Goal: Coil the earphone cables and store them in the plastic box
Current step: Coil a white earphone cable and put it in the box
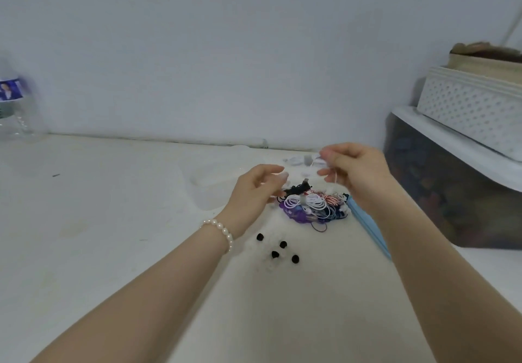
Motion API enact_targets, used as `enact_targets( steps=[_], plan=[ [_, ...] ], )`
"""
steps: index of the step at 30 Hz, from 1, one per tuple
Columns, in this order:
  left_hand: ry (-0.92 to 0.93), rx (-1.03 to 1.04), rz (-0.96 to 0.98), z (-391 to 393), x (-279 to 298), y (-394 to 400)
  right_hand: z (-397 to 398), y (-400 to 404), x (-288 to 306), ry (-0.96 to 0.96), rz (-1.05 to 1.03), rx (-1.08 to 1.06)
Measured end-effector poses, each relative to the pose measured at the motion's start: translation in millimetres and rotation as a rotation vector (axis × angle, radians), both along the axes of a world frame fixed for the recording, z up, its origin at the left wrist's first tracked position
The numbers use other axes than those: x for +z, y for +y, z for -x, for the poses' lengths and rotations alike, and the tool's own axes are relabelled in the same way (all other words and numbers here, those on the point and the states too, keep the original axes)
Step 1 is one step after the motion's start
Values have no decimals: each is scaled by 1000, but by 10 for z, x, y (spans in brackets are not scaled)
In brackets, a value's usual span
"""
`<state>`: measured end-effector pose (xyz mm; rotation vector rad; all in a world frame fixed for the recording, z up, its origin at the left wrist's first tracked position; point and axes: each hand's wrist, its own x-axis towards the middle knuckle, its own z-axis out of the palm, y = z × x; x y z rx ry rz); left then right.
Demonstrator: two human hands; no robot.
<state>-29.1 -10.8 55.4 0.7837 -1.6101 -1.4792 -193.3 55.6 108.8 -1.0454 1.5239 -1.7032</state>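
Above the table, right hand pinches a white cable dangling toward 6 o'clock; left hand, fingers loosely spread, empty, waits at 9 o'clock, nearer the cable pile.

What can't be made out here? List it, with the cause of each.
Head view only:
- Plastic box: clear and pale against the white table; its outline is barely traceable.
- White cable in the right hand: thin and blurred; its ends are lost.
- Dark bin: contents blurred.
- Water bottle: cut by the left edge.
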Motion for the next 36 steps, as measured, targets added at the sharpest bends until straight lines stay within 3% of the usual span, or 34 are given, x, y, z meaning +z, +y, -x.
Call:
enact_targets(
  steps=[4, 7, 10, 14, 20, 24, 30, 32, 36],
  plan=[
    [198, -150, -341, 11, 13, 68, -122, 236, -262, -119, -17, 50],
    [139, -280, -496, -4, -39, 71, -183, 342, -430, -136, -21, 53],
    [32, -294, -434, -13, -131, 100, -264, 377, -518, -204, -6, 57],
    [108, -252, -362, -20, -201, 98, -341, 396, -555, -190, -5, -2],
    [143, -270, -216, -67, -146, 75, -427, 460, -566, 132, -51, 15],
    [168, -304, -191, -52, -63, 183, -469, 514, -558, 432, 52, -18],
    [51, -321, -173, -73, -87, 235, -448, 541, -599, 706, 146, -105],
    [15, -288, -149, -96, -108, 199, -404, 536, -610, 693, 124, -131],
    [-225, 84, 152, -202, -268, -77, -174, 492, -649, 452, 21, -218]
  ],
)
